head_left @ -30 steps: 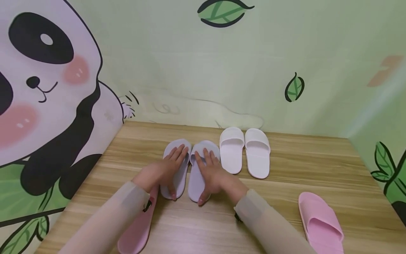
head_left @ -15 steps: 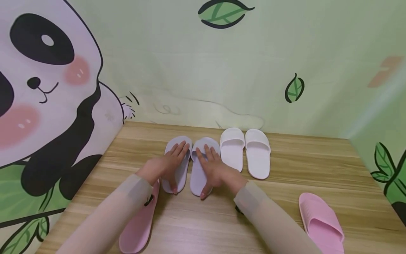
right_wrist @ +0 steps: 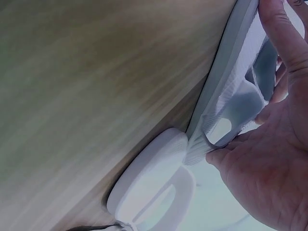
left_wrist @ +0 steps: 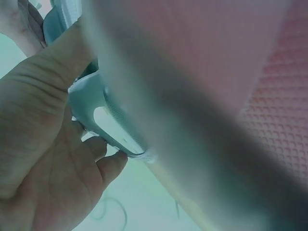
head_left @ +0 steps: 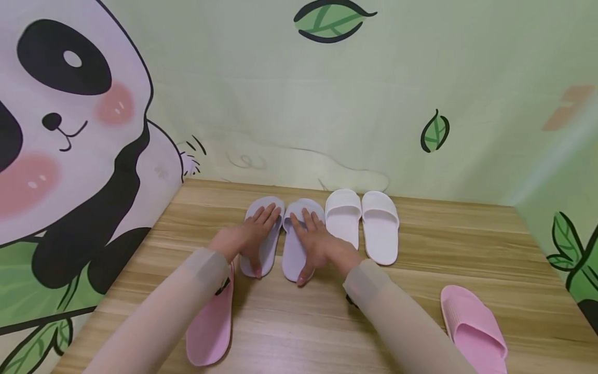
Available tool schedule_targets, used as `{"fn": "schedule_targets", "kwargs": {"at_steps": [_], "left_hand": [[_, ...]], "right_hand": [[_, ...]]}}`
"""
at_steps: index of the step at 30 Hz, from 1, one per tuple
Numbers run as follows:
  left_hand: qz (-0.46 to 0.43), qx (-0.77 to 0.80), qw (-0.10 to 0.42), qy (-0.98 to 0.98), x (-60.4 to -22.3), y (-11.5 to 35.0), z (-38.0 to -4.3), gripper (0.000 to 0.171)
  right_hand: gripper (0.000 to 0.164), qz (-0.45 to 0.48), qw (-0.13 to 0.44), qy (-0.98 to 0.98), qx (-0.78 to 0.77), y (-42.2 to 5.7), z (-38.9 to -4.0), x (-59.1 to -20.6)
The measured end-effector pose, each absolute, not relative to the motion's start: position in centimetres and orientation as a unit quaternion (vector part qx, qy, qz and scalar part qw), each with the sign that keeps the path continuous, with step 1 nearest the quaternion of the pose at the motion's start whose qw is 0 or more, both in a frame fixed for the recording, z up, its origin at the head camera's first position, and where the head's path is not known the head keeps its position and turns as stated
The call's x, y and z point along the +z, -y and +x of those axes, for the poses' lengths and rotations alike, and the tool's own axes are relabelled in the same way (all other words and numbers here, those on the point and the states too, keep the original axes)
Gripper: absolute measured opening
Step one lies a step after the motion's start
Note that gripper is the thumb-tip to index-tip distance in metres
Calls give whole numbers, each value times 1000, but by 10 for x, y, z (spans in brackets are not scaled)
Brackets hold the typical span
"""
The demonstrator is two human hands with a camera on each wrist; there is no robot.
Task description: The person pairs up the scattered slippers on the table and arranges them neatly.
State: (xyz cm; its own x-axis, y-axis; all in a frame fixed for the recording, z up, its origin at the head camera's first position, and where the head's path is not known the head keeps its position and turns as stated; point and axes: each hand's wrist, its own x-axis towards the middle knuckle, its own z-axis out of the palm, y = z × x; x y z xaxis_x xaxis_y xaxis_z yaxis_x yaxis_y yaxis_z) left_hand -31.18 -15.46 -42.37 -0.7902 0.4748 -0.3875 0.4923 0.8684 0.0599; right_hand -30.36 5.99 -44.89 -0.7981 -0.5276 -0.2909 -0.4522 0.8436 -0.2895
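Two pale lavender slide slippers lie side by side on the wood-look floor, toes toward the back wall. Over the left slipper (head_left: 270, 254), my left hand (head_left: 246, 239) spreads its straight fingers across the strap, thumb at the heel. My right hand (head_left: 320, 244) lies the same way on the right slipper (head_left: 290, 254). In the left wrist view, fingertips touch the edge of the strap (left_wrist: 86, 101). The right wrist view shows the thumb (right_wrist: 284, 33) along the heel end and the little finger at the strap's side.
A white slipper pair (head_left: 380, 234) stands right beside the lavender pair. One pink slipper (head_left: 210, 327) lies under my left forearm, another pink slipper (head_left: 472, 322) at the lower right. The back wall (head_left: 280, 114) and the panda-painted side wall (head_left: 159, 150) bound the floor (head_left: 280, 332).
Both lavender slippers have slid forward, toward the back wall, under my hands. The left pink slipper shows a little higher and further right, and the white pair stays put.
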Motion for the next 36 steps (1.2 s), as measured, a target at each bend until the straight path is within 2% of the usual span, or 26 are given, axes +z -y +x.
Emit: {"fn": "schedule_targets", "kwargs": {"at_steps": [15, 36], "left_hand": [[255, -18, 196, -947, -422, 154, -329, 158], [238, -13, 185, -953, -417, 152, -339, 155]], "right_hand": [[158, -248, 201, -941, -114, -60, -318, -445], [158, -254, 189, -944, -95, -61, -333, -442]]}}
